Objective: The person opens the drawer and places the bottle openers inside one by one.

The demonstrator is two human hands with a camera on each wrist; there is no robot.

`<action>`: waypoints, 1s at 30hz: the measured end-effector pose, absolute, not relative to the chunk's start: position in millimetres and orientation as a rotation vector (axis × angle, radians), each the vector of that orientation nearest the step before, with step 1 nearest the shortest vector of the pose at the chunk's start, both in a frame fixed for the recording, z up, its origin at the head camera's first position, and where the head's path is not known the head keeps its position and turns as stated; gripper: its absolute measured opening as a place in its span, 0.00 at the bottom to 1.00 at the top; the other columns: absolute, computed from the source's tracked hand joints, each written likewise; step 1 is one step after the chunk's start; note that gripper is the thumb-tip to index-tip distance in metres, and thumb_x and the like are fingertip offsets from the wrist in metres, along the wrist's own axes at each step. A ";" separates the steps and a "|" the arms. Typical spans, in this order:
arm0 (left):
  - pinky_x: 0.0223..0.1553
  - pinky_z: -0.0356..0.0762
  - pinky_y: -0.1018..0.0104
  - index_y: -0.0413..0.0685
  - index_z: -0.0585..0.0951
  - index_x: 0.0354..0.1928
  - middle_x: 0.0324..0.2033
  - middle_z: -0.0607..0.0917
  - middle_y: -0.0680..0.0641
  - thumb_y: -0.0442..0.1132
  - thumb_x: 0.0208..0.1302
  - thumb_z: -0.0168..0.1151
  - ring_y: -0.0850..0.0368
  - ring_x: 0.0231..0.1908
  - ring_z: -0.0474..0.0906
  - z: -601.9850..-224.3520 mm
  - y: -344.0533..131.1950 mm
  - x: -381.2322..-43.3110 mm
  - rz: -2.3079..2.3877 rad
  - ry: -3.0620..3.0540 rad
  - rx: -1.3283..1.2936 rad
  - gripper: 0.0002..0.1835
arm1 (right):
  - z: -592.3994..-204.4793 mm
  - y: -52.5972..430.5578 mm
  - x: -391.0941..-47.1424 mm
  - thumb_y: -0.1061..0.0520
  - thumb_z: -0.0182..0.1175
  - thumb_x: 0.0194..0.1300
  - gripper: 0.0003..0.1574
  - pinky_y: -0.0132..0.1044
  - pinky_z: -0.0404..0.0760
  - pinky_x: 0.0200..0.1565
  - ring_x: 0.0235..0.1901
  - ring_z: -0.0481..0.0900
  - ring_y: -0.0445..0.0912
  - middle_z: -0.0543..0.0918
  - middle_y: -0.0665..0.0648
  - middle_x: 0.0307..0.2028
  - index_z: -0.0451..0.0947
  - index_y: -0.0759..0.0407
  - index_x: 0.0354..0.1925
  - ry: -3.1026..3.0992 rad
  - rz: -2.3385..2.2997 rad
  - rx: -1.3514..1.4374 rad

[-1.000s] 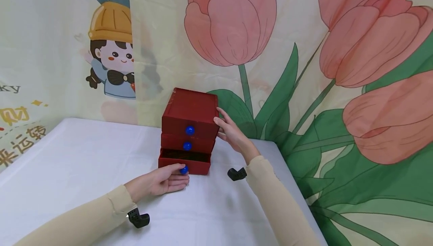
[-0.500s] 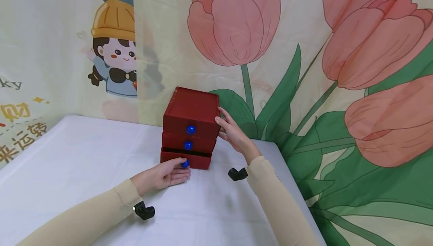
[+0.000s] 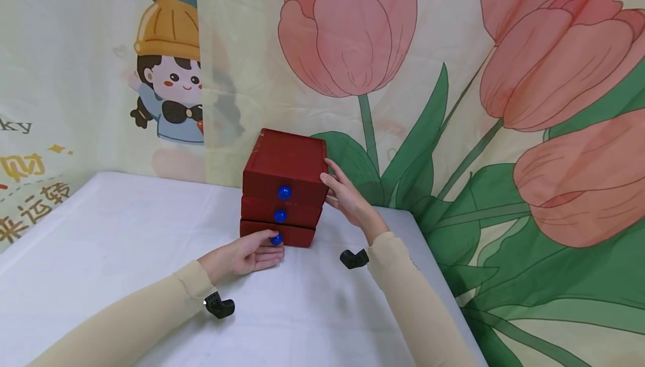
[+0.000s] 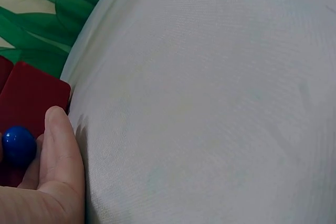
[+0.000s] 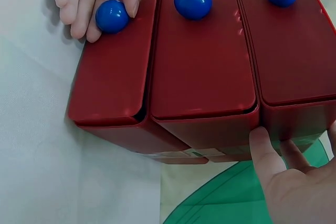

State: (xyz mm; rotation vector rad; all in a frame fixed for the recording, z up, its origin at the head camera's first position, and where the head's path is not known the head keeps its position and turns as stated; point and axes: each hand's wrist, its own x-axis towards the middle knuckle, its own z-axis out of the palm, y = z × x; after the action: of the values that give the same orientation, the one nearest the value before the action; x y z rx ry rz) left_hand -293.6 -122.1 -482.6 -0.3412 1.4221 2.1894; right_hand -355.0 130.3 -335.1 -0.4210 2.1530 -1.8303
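Note:
A small red chest of drawers (image 3: 287,157) stands on the table, with three stacked drawers and a round blue knob on each. My left hand (image 3: 242,256) pinches the lowest knob (image 5: 111,16) between thumb and index finger, the other fingers stretched out under it. The bottom drawer (image 5: 113,80) sits almost flush, with a thin dark gap along its upper edge. Above it, the middle drawer (image 3: 252,208) and top drawer (image 3: 264,186) are closed. Against the chest's right side rest the extended fingers of my right hand (image 3: 347,196).
A white cloth covers the table (image 3: 126,232). Close behind the chest hangs a printed curtain (image 3: 242,47) with large tulips and a cartoon figure. Black wrist devices (image 3: 220,305) show below both sleeves.
My left hand has pushed the bottom drawer inward, away from me, from clearly pulled out to nearly flush. The right hand has stayed against the chest's side.

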 end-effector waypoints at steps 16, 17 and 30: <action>0.64 0.81 0.50 0.28 0.71 0.69 0.65 0.81 0.28 0.48 0.81 0.59 0.39 0.61 0.84 -480.8 -114.4 -299.9 2.192 1.419 -0.361 0.30 | -331.8 134.5 -354.1 0.42 0.51 0.85 0.41 0.56 0.67 0.76 0.68 0.76 0.57 0.64 0.57 0.76 0.46 0.29 0.85 2.159 -1.816 -0.405; 0.64 0.81 0.50 0.28 0.72 0.69 0.64 0.81 0.29 0.48 0.81 0.60 0.39 0.60 0.85 -480.8 -114.2 -300.1 2.195 1.422 -0.367 0.30 | -331.5 134.5 -354.1 0.42 0.51 0.85 0.41 0.56 0.66 0.76 0.68 0.76 0.56 0.64 0.57 0.76 0.46 0.29 0.85 2.157 -1.817 -0.405; 0.66 0.79 0.49 0.27 0.72 0.67 0.58 0.85 0.30 0.46 0.80 0.60 0.40 0.58 0.86 -481.4 -113.9 -304.6 2.228 1.414 -0.375 0.29 | -331.1 130.3 -354.7 0.43 0.51 0.85 0.41 0.55 0.69 0.75 0.67 0.77 0.57 0.67 0.59 0.73 0.47 0.32 0.85 2.182 -1.824 -0.409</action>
State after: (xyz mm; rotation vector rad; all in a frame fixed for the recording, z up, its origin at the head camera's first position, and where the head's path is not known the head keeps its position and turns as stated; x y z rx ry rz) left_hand -304.6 -113.9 -481.4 -0.3745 1.4140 2.2283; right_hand -354.7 130.3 -331.1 -0.4091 2.1819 -1.8239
